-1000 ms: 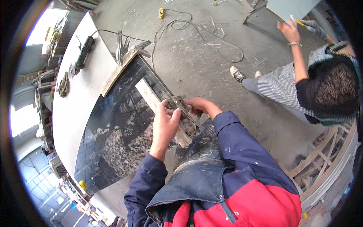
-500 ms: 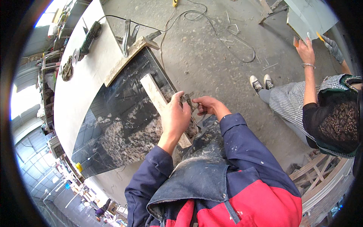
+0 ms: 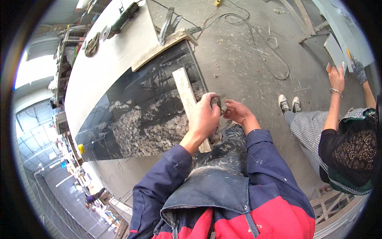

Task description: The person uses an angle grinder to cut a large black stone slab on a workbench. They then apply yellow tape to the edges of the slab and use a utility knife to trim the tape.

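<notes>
A pale wooden strip (image 3: pixel 183 85) lies across a dark, glossy, speckled stone slab (image 3: pixel 153 87) near its right-hand edge. At that edge sits a greyish metal clamp (image 3: pixel 217 104), partly covered by my fingers. My left hand (image 3: pixel 203 121) is closed, its fingers curled over the clamp while the palm rests against the strip. Coming from the right, my right hand (image 3: pixel 238 112) pinches the clamp's outer end between thumb and fingers. How the clamp's jaws sit on the strip and slab is hidden.
Another wooden strip (image 3: pixel 157 49) borders the slab's far end, beside a metal bracket (image 3: pixel 167 26). On the white board (image 3: pixel 115 59) lie a corded grinder (image 3: pixel 124 18) and a dark glove (image 3: pixel 92 44). Cables (image 3: pixel 254 36) trail over the floor. A co-worker (image 3: pixel 338 135) stands at right, holding a panel.
My view has shifted, so the slab and both hands appear farther right. Both hands stay at the clamp, with the right fingers slightly repositioned. The co-worker's panel has tilted.
</notes>
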### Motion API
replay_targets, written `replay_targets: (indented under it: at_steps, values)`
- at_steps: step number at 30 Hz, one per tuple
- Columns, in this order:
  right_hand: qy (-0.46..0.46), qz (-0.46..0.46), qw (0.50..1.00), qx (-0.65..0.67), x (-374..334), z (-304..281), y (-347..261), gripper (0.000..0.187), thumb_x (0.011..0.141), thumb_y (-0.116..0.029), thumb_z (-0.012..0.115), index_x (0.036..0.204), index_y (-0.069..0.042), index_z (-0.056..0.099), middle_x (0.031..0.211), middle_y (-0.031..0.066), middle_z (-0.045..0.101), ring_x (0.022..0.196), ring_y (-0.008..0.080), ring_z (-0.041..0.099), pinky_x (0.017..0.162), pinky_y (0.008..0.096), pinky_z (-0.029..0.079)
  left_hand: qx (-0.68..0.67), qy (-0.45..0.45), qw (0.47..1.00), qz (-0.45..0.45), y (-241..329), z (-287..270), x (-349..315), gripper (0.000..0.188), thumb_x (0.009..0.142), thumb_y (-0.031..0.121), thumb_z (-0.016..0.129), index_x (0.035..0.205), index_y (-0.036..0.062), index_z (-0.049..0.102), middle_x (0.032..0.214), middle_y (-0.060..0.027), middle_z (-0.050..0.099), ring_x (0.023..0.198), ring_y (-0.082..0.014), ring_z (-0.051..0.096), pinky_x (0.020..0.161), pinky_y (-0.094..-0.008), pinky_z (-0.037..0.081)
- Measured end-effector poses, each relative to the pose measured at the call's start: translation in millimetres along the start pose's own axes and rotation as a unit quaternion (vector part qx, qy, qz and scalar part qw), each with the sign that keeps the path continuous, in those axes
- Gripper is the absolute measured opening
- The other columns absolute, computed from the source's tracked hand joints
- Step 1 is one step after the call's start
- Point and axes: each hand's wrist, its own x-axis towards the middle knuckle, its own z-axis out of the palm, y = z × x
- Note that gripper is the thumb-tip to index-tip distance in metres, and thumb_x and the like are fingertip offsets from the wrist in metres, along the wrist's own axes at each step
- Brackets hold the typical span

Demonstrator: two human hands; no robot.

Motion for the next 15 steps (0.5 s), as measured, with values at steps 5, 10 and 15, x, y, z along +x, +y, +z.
replay_targets:
  at_steps: [5,10,15]
  values:
    - [0.017,-0.114,0.993,0.036,-33.8,10.8,-27.6,0.042,0.098,-0.018,0.057,0.139,-0.011,0.048,0.113,0.0091,0.068,0.098,0.0260,0.068,0.086,0.0455,0.054,-0.132,0.010,0.991,0.018,14.0,6.9,-3.2,0.031,0.090,0.006,0.060,0.121,-0.0005,0.061,0.083,-0.0120,0.067,0.072,-0.0170,0.063,0.068,-0.0325,0.052]
    - [0.040,-0.273,0.955,-0.108,-106.4,42.4,-54.4,0.052,0.093,-0.016,0.061,0.143,-0.006,0.046,0.122,0.0121,0.064,0.110,0.0252,0.063,0.097,0.0403,0.049,-0.199,0.015,0.966,0.167,49.4,-42.8,-47.2,0.032,0.087,0.002,0.060,0.119,0.0002,0.060,0.082,-0.0124,0.063,0.072,-0.0174,0.062,0.067,-0.0311,0.050]
    - [0.095,-0.420,0.830,-0.356,-199.0,139.0,-48.4,0.090,0.078,-0.029,0.076,0.153,-0.002,0.035,0.141,0.0115,0.053,0.131,0.0260,0.050,0.109,0.0366,0.035,-0.339,-0.101,0.931,0.094,30.5,-159.4,-140.2,0.030,0.090,-0.001,0.057,0.120,0.0020,0.060,0.078,-0.0014,0.058,0.066,-0.0065,0.053,0.059,-0.0256,0.044]
